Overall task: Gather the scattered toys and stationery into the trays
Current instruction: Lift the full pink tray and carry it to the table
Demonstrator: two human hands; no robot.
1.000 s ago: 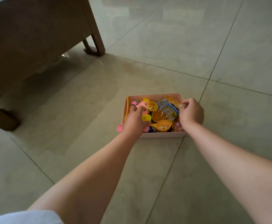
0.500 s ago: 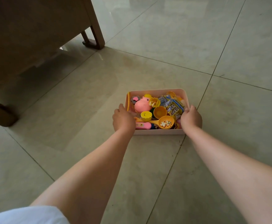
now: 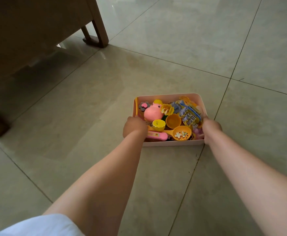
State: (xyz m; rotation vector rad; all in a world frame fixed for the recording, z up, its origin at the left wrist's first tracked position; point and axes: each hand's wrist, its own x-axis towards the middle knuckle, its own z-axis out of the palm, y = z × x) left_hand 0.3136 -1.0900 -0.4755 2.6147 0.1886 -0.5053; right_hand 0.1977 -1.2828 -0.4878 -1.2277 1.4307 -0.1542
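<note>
We have the pink tray sitting on the tiled floor, and it is full of toys. Our left hand holds the left edge of the tray, with the fingers curled over the rim. Our right hand holds the right edge, close to the near right corner, and its fingers wrap the side too.

Inside, a pink pig toy lies near the left edge. A yellow cup sits in the middle, and an orange scoop lies along the near edge. A pink flat toy sticks up by our left hand.

We think the step now is to lift or slide the tray. To do it well, we should pull up with both hands at the same time, so the tray stays flat. The toys are piled high, so a tip could spill them. We should go slow and keep clear of the wooden furniture leg at the far left.
</note>
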